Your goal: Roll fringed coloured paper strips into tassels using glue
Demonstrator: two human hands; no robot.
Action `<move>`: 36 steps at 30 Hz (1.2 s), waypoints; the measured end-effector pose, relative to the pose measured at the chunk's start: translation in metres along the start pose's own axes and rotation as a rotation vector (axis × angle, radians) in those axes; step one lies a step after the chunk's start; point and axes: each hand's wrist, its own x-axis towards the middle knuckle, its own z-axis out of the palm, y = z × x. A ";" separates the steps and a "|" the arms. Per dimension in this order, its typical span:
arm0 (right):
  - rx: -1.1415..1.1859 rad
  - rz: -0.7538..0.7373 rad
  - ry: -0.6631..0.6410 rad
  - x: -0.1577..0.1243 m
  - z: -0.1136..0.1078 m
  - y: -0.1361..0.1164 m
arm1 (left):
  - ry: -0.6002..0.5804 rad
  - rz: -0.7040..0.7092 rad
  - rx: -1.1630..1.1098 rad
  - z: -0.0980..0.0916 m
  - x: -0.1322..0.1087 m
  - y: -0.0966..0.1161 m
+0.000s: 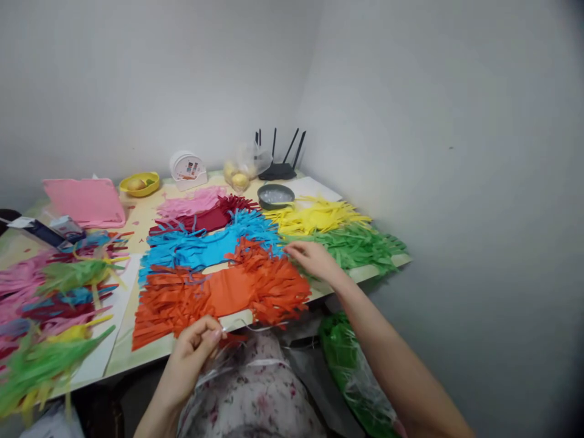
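Wire (255,327) pinched in left hand (196,350) grip | right hand (312,258) released at green fringe (360,246) | bowl (275,196) behind

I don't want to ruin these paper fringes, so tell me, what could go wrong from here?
1. The green fringe lies along the table at its right edge, with some strips seeming to reach past it. The right hand, where green meets orange, could push strips off.
2. The left hand pinches a thin strand right beside the orange fringe at the near edge. It might snag or tear those strips.
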 end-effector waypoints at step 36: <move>1.245 -0.186 -0.343 -0.075 0.099 -0.131 | 0.083 0.045 -0.391 0.004 -0.003 0.000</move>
